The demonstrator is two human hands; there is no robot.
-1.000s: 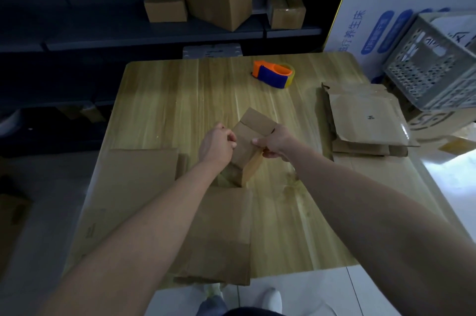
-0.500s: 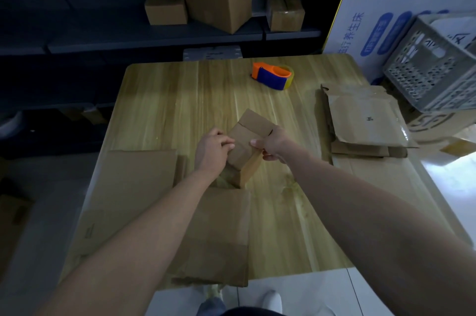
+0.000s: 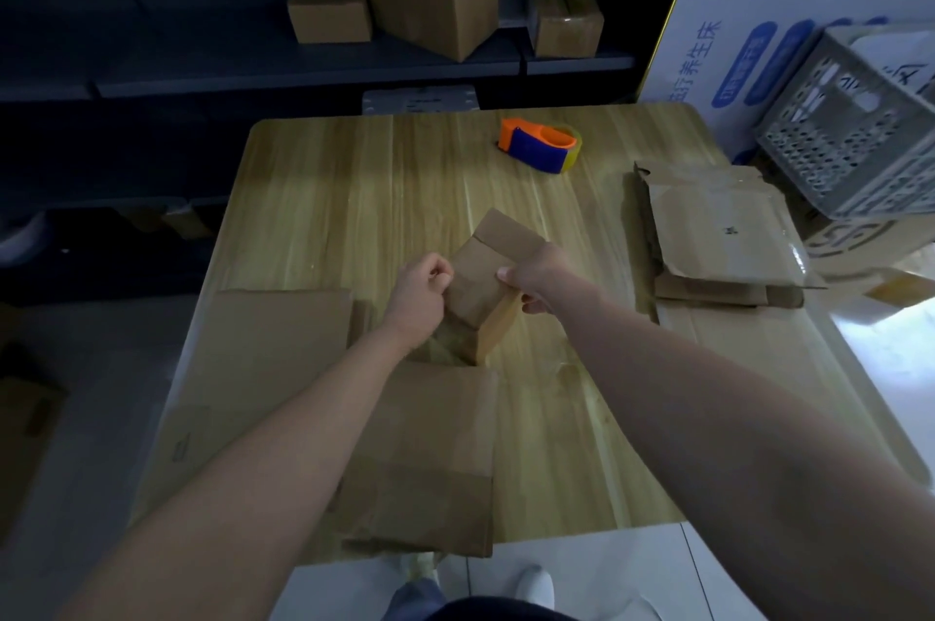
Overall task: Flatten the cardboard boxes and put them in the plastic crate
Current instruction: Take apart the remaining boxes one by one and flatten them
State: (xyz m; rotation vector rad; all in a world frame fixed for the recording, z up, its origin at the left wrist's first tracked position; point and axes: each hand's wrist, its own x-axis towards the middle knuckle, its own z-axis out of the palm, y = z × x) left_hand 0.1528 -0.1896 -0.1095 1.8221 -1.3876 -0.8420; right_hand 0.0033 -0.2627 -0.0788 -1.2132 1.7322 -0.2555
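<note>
Seems partway through: grips a small cardboard box (image 3: 480, 289), not yet collapsed, tilted at the middle of the table (image 3: 354, 195), left hand (image 3: 420, 296) curled at its left edge in what looks like a pinch, right hand (image 3: 539, 274) clamped on its right side, thumb on top. Shows a flattened stack (image 3: 723, 236) at the right edge and flat sheets (image 3: 273, 347) at the near left, none visibly inside the plastic crate (image 3: 860, 149) beyond the table's right side. Leaves, by that reading, this box to collapse and all the cardboard to load.
</note>
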